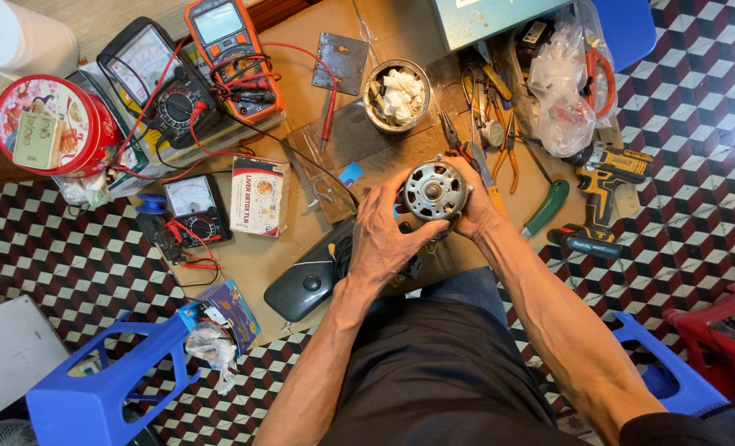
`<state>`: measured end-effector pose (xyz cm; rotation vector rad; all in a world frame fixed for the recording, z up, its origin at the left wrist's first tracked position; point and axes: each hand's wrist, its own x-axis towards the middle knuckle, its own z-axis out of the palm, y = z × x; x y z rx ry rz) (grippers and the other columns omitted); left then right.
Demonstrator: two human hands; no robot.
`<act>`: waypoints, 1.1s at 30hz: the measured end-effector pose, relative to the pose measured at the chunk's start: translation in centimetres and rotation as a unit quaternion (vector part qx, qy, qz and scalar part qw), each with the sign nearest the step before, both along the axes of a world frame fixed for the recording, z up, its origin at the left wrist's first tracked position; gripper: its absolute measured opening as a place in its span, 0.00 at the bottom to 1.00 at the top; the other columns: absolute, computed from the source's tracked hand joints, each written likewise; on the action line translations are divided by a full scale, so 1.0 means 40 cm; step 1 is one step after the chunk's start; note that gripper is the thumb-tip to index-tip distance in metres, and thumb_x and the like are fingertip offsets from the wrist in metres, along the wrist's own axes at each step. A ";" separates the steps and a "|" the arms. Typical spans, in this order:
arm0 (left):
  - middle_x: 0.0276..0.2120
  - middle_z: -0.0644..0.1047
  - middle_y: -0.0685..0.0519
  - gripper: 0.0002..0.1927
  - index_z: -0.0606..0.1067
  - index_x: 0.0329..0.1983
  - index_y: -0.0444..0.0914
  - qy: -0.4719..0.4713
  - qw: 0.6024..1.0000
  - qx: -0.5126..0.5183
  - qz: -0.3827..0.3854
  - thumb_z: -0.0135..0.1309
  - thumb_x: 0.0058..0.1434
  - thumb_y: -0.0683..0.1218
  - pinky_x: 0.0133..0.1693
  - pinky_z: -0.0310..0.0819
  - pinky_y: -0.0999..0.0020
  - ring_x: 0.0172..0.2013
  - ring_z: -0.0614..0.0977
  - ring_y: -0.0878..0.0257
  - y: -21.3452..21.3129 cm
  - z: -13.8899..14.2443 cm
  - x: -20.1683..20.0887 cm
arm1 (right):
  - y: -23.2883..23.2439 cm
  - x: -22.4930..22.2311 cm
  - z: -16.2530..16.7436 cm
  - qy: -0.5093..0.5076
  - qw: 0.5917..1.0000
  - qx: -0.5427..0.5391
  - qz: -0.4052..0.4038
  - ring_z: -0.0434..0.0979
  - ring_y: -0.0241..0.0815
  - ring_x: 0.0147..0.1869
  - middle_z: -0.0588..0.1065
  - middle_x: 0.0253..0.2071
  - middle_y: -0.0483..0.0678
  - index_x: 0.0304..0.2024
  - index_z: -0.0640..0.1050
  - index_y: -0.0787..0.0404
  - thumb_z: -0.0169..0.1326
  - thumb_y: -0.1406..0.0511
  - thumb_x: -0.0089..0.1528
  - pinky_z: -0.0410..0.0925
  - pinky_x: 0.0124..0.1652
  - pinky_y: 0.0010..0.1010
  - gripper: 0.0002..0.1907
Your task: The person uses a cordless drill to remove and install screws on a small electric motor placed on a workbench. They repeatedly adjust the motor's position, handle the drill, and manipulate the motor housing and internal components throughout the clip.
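A round silver electric motor (435,190) with a ribbed metal casing is held in front of me, above a brown cardboard sheet (301,116). My left hand (384,235) grips its left and lower side, thumb toward the casing. My right hand (476,202) cups its right side from behind, fingers wrapped over the top edge. Both hands are closed on the motor. A black curved plastic housing (309,285) lies just left of my left wrist.
Multimeters lie at the back left: an orange digital one (231,54), a black analog one (157,83) and a small meter (194,206). A metal tin (396,95), pliers (499,140), a yellow cordless drill (602,194), a red round tin (49,124) and blue stools (103,388) surround me.
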<state>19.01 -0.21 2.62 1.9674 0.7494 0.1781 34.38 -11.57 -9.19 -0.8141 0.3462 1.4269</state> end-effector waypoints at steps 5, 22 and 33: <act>0.54 0.76 0.45 0.44 0.67 0.67 0.41 0.004 1.000 -0.007 0.000 0.71 0.49 0.59 0.59 0.69 0.52 0.56 0.77 0.49 0.002 0.007 0.005 | -0.003 0.004 -0.009 0.008 1.000 -0.002 -0.025 0.82 0.42 0.40 0.81 0.39 0.49 0.42 0.80 0.59 0.51 0.53 0.69 0.78 0.43 0.36 0.18; 0.57 0.75 0.34 0.42 0.71 0.65 0.35 0.044 0.994 -0.098 -0.012 0.64 0.56 0.65 0.59 0.69 0.53 0.60 0.76 0.44 0.063 -0.065 0.018 | 0.013 -0.008 0.055 -0.094 0.985 -0.113 -0.092 0.79 0.40 0.44 0.79 0.41 0.44 0.46 0.77 0.54 0.55 0.50 0.66 0.73 0.46 0.38 0.17; 0.46 0.82 0.45 0.22 0.81 0.47 0.40 0.234 0.971 0.032 -0.042 0.61 0.56 0.58 0.52 0.73 0.53 0.48 0.82 0.47 0.063 -0.126 0.018 | 0.019 0.001 -0.043 -0.294 0.896 -0.327 -0.070 0.75 0.42 0.44 0.79 0.41 0.51 0.44 0.81 0.66 0.59 0.45 0.56 0.69 0.46 0.37 0.31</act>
